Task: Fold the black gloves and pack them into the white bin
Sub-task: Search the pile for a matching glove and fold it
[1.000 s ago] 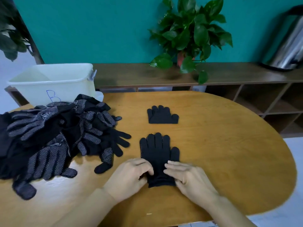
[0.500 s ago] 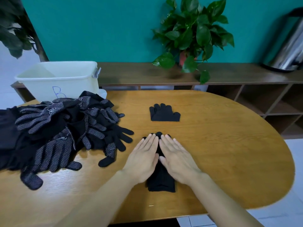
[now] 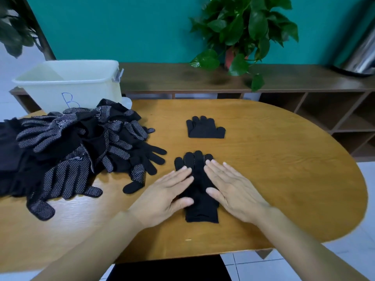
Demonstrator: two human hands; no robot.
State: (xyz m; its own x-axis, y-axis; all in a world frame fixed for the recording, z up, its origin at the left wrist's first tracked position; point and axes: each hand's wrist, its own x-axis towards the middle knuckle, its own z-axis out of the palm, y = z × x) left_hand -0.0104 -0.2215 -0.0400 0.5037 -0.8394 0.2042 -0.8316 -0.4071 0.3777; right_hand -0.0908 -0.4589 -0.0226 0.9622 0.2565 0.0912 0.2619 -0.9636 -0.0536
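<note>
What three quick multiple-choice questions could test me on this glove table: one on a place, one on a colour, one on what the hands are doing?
1. Where is the white bin?
A. far left, behind the glove pile
B. on the shelf by the plant
C. on the floor

2. What colour is the letter on the bin?
A. red
B. blue
C. black

3. How are the hands?
A. fists
B. flat on a glove
C. holding the bin

Answers: 1 A, it stands behind the pile. 2 B, a blue B. 3 B, left hand and right hand press the near glove with straight fingers.

A rounded wooden bench (image 3: 284,159) fills the middle. Behind it a low wooden shelf unit (image 3: 316,110) runs along a teal wall (image 3: 121,27), carrying a leafy potted plant (image 3: 243,31) and, far right, a shiny metal vessel (image 3: 361,55).
</note>
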